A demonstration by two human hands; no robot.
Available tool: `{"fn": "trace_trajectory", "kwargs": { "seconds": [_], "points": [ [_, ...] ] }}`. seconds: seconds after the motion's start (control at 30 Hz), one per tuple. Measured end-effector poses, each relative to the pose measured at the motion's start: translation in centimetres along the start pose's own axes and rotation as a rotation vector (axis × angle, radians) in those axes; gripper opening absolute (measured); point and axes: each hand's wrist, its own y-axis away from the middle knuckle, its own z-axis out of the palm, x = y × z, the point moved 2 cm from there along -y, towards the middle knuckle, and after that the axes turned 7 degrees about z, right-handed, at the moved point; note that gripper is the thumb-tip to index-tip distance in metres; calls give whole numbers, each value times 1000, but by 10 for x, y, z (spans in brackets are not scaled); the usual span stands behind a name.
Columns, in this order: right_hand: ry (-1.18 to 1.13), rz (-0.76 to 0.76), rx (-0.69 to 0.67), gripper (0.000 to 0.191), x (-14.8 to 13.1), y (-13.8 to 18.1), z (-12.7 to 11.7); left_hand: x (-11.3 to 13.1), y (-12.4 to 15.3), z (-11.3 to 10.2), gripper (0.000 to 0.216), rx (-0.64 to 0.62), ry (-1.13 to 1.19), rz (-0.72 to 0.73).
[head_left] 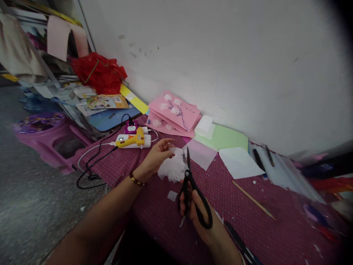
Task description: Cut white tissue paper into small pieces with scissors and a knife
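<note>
My right hand (pixel 193 204) grips black-handled scissors (pixel 188 175) with fingers through the loops. Their blades point away from me and stand slightly apart at the edge of white paper. My left hand (pixel 158 156), with a beaded bracelet at the wrist, has its thumb and fingers curled together at a piece of thin white paper (pixel 178 151) beside the blades. Below it lies a pile of white paper pieces (pixel 169 169) on the checked red cloth. A small white square (pixel 172 195) rests nearer to me.
Behind lie pink cards with white flowers (pixel 176 110), a white roll (pixel 204 126) and green paper (pixel 228 138). A yellow glue gun (pixel 132 140) sits on a power strip at left, with cables trailing. A wooden stick (pixel 253 200) lies at right. A wall rises behind the table.
</note>
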Motion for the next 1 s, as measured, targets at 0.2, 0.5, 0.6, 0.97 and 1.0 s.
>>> {"fn": "trace_trajectory", "kwargs": {
  "seconds": [0.2, 0.5, 0.6, 0.97, 1.0],
  "points": [
    [11, 66, -48, 62, 6, 1, -6, 3, -1, 1, 44, 113, 81, 34],
    [86, 32, -54, 54, 9, -1, -6, -3, 9, 10, 44, -41, -42, -23],
    [125, 13, -39, 51, 9, -2, -6, -2, 11, 13, 41, -67, -64, -39],
    [137, 13, 45, 58, 9, -4, -2, -12, 11, 16, 41, -63, -27, -56],
    [130, 10, 33, 57, 9, -4, -2, -12, 11, 16, 41, -61, -28, -58]
  ]
}}
